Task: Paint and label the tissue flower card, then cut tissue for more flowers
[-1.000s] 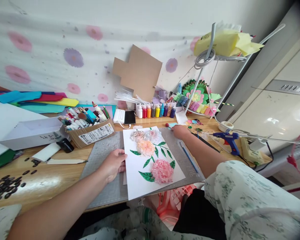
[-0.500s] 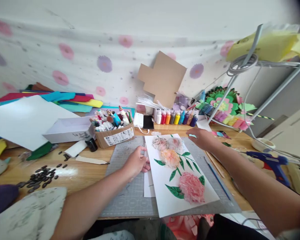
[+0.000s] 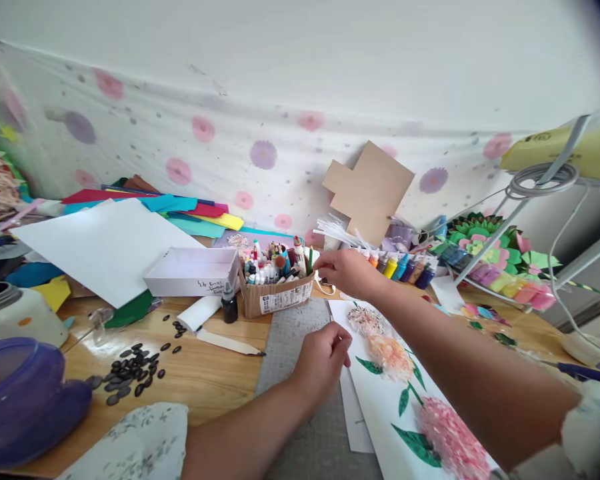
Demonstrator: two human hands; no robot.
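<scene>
A white sheet with pink and peach tissue flowers and green leaves lies on a grey cutting mat. My left hand rests on the mat, its fingers curled and pinched at the sheet's left edge. Stretched across the sheet, my right hand reaches the right end of a cardboard box of pens and markers. Its fingertips are pinched together there, and what they hold is hidden.
Paint bottles and a cardboard cutout stand behind. A white box, a black ink bottle, black seeds, a purple jar and coloured paper fill the left. Paper flowers sit at the right.
The view has swung left. My right hand moved from the table's far right, across the sheet, to the pen box. My left hand has curled its fingers at the sheet's edge.
</scene>
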